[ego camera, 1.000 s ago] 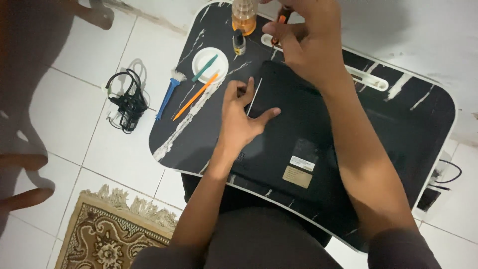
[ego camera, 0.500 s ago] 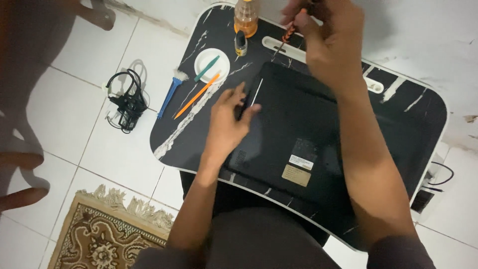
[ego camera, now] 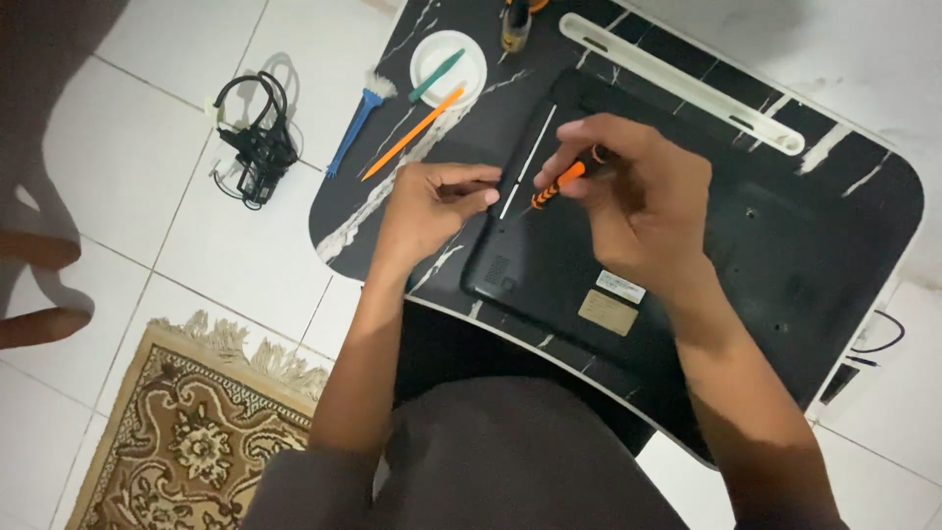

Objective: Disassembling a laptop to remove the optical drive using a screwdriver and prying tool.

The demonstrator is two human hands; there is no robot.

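Where the work stands: while the black laptop (ego camera: 677, 255) lies bottom-up on the black marble-patterned table (ego camera: 863, 186), the step in hand seems to be working a screw near the laptop's left edge.
Right hand: the right hand (ego camera: 643, 201) has its grip closed around a small orange-and-black screwdriver (ego camera: 559, 183), tip pointing down-left toward the laptop base.
Left hand: the left hand (ego camera: 432, 206) rests at the laptop's left edge, fingers curled and pinched together; if they hold a small thing, I cannot tell.
Laptop place: it covers the middle and the right part of the table, reaching close to the near edge.
Far left corner of table: a white round dish (ego camera: 471, 69) with a teal plastic tool (ego camera: 437, 77), an orange plastic pry stick (ego camera: 412, 132) and a blue brush (ego camera: 355, 128) hanging over the edge.
Far edge: a long white plastic strip (ego camera: 687, 83).
Floor: a black bundled cable (ego camera: 257, 147) and a patterned brown rug (ego camera: 186, 442).
Next move, as I judge: the tip must sit straight in the screw head, with steady pressure.
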